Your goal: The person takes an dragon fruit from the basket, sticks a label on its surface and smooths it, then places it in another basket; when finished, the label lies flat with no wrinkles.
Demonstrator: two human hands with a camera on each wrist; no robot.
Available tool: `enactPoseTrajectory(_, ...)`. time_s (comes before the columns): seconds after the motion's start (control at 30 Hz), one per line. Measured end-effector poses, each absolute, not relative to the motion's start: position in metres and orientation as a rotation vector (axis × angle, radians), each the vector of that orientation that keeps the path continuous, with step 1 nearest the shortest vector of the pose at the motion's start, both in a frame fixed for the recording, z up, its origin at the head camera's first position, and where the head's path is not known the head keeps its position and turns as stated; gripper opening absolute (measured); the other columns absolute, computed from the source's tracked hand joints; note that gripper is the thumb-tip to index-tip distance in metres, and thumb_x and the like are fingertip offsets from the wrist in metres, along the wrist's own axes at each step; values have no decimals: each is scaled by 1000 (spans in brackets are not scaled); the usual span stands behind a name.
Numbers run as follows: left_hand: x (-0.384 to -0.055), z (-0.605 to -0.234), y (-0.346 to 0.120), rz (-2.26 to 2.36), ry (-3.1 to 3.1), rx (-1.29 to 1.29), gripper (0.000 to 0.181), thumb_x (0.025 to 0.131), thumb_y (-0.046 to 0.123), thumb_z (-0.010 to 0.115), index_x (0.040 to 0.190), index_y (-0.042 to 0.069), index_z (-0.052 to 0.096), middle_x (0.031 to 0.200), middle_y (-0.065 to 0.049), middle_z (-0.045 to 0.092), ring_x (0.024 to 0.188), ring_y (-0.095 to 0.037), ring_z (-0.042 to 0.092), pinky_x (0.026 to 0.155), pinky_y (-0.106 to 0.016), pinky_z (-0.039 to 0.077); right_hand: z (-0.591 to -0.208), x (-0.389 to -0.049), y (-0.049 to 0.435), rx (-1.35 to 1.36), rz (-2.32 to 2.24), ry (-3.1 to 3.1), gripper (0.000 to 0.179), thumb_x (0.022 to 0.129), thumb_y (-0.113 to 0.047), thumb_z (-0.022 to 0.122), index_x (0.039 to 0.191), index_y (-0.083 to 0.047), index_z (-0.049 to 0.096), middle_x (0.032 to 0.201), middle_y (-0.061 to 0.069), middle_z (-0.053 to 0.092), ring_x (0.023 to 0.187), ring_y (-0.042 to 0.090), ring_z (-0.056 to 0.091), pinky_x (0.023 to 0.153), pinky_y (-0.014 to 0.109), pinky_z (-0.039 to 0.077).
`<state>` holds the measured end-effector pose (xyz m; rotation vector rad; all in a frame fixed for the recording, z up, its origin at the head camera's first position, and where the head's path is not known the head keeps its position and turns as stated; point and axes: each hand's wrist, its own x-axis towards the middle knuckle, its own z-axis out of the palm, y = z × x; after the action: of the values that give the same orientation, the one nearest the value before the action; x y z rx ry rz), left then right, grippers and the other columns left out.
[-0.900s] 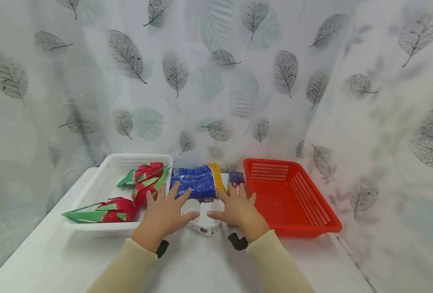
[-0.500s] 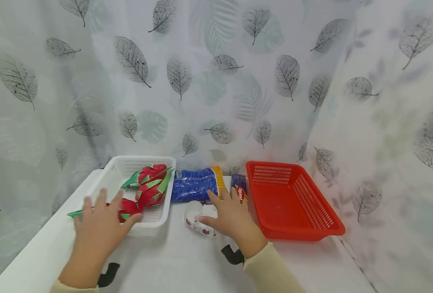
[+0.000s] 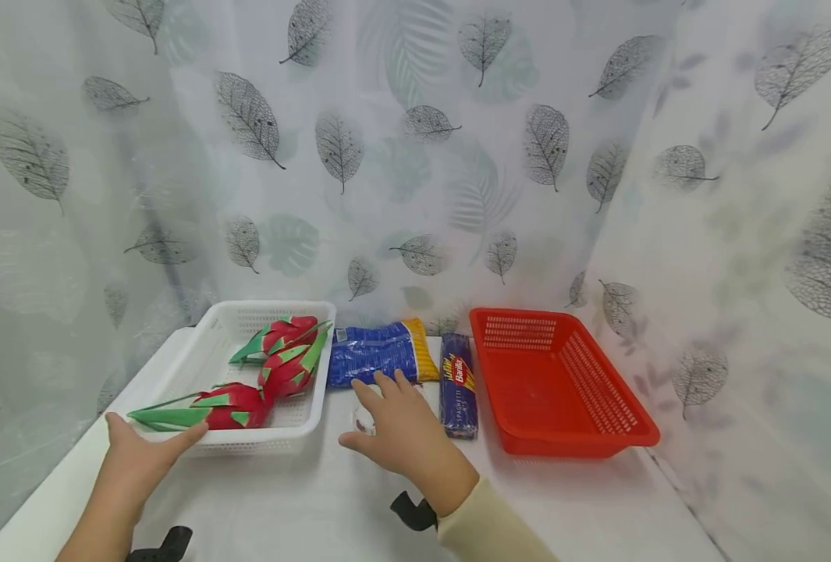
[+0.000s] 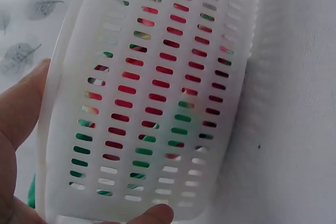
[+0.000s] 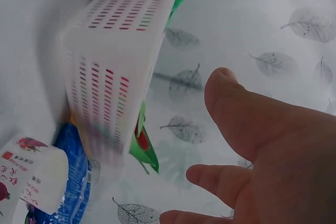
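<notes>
**Left hand (image 3: 130, 464) now touching the white perforated plastic basket (image 3: 264, 437)**

The left hand is no longer hovering over the middle of the table (image 3: 303, 507); it is now meeting the basket's near-left corner, at the lower left of the frame. Its thumb is touching the rim and a fingertip is showing by the outer wall in the left wrist view; I cannot tell whether it is clamping on or merely touching. The right hand (image 3: 408, 433) is hanging spread and holding nothing, having drifted slightly left. That shift is leaving the dark blue Barilla spaghetti pack (image 3: 459, 386) uncovered, while the hand is partly hiding a white rounded package printed with red fruit (image 5: 47, 174). The two hands are standing well apart. This probably means the work is turning to the white basket, with only one side being handled so far.

The basket is sitting level at the centre left of the frame, its slotted walls looking whole. Inside, three red dragon fruits (image 3: 236, 406) with long green scales are lying on their sides, one pointing its green tips towards the near-left corner. A blue-and-yellow plastic packet (image 3: 369, 351) is lying just beside it, and a red plastic basket (image 3: 538, 398) is sitting at the centre right.
</notes>
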<state>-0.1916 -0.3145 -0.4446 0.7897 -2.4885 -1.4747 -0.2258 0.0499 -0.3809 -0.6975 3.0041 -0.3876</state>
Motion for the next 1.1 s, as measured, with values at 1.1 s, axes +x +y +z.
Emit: enactPoseTrajectory(1.1, -190, -453, -317, -1633, -2452, 687, 134, 94, 52, 78, 164, 8, -28, 171, -39, -3, 153, -58, 18, 120, -73, 35, -367, -283, -146, -907, -321, 2652, 83, 94, -50, 79, 161, -59, 30, 168, -24, 34, 154, 1, 37, 109, 35, 57)
